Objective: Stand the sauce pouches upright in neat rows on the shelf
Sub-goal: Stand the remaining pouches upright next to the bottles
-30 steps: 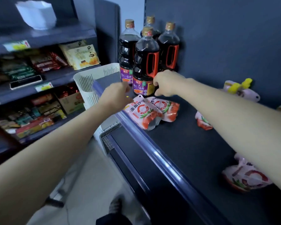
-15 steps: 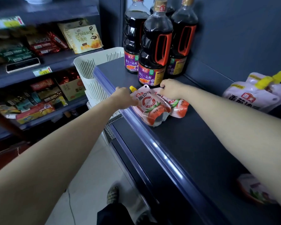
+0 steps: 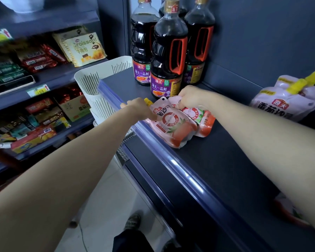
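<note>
Two pink tomato sauce pouches stand side by side near the front edge of the dark shelf [image 3: 216,160]. My left hand [image 3: 140,110] grips the top of the front pouch [image 3: 173,124] by its yellow spout. My right hand [image 3: 191,97] pinches the top of the second pouch [image 3: 202,120] just behind it. Two more pouches [image 3: 287,100] with yellow caps lean against the back wall at the right. Another pouch [image 3: 287,210] lies on the shelf at the lower right, partly hidden by my right forearm.
Several large dark soy sauce bottles [image 3: 167,57] stand right behind the two held pouches. A white slotted basket [image 3: 96,79] sits beside the shelf's left end. Snack shelves [image 3: 35,73] fill the left. The shelf has a blue front rail [image 3: 171,160].
The view has moved closer and tilted up slightly. Both hands have settled onto the tops of the two pouches, which stand a little more upright than before.
</note>
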Motion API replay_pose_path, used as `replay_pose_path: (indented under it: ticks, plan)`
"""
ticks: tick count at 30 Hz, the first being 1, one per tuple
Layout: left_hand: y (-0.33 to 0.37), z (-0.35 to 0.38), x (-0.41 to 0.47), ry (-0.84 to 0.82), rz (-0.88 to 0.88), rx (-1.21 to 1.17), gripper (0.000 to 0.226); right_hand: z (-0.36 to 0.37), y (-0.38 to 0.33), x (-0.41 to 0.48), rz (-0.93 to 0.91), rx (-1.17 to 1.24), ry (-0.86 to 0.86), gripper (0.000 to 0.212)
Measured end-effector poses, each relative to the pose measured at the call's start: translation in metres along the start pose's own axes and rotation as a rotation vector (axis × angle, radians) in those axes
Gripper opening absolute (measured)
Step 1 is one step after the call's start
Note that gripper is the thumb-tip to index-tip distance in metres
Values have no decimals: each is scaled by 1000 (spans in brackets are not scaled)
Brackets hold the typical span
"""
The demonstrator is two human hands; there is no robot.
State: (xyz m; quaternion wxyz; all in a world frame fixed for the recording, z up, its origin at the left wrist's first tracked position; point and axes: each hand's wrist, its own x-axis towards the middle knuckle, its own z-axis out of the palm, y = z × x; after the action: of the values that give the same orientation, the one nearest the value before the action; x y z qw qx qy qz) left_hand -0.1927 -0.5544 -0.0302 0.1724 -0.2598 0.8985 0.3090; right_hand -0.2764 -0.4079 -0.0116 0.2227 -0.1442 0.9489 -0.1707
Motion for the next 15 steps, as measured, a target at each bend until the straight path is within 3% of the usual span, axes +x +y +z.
replay_pose_path:
  ticks: [7,13,15]
  plan:
    - [20,-18,-18,3,237,-225,24,-21,-1,-20,64,-82,33,23]
    - [39,-32,-29,88,458,-144,23,-45,8,-51,151,81,161,46]
    - [48,-37,-32,90,548,-120,18,-55,13,-66,164,52,171,36]
